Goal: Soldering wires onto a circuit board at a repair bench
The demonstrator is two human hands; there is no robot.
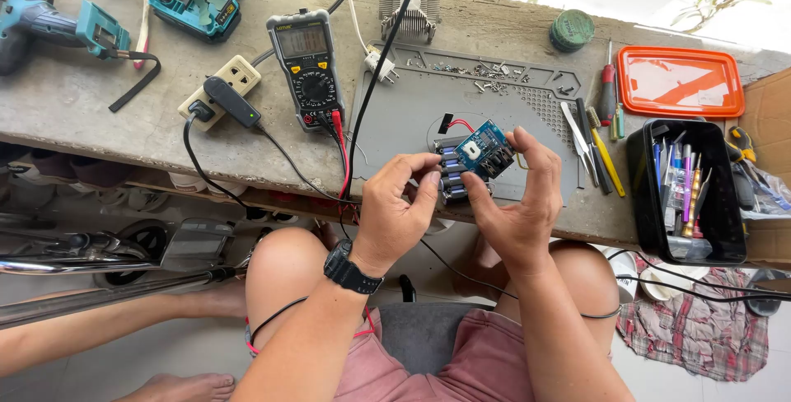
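both hands: left hand (395, 204), right hand (519, 200) grip circuit board (482, 148) | multimeter (309, 64) beside (leads trailing)

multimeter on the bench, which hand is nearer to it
Left. The left hand is just below and right of the multimeter; the right hand is farther right, holding the blue circuit board.
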